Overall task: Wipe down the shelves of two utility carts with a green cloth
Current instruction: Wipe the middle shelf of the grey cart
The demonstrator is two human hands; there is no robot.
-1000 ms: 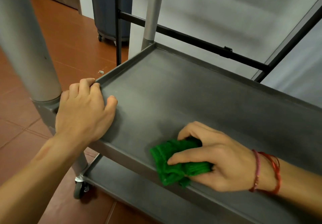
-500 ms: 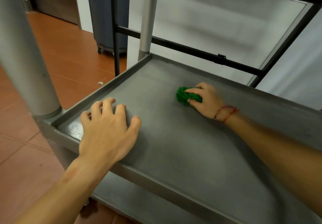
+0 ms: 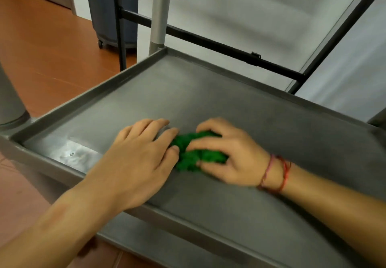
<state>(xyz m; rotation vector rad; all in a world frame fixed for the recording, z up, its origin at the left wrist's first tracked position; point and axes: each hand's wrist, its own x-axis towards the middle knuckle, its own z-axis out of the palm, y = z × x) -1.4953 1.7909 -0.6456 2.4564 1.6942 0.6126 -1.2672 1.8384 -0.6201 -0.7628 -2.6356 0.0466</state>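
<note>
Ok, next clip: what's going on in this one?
A person is wiping the upper shelf of a grey metal utility cart. The right hand, with red cords at the wrist, grips a bunched green cloth against the shelf surface near the front edge. The left hand lies flat on the shelf beside it, fingertips at the cloth's edge. A lower shelf shows below.

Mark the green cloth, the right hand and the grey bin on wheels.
green cloth (image 3: 204,155): head view, bunched folds below the thumb.
right hand (image 3: 237,153): head view, back of the hand.
grey bin (image 3: 100,6): head view, side wall left of the black post.
</note>
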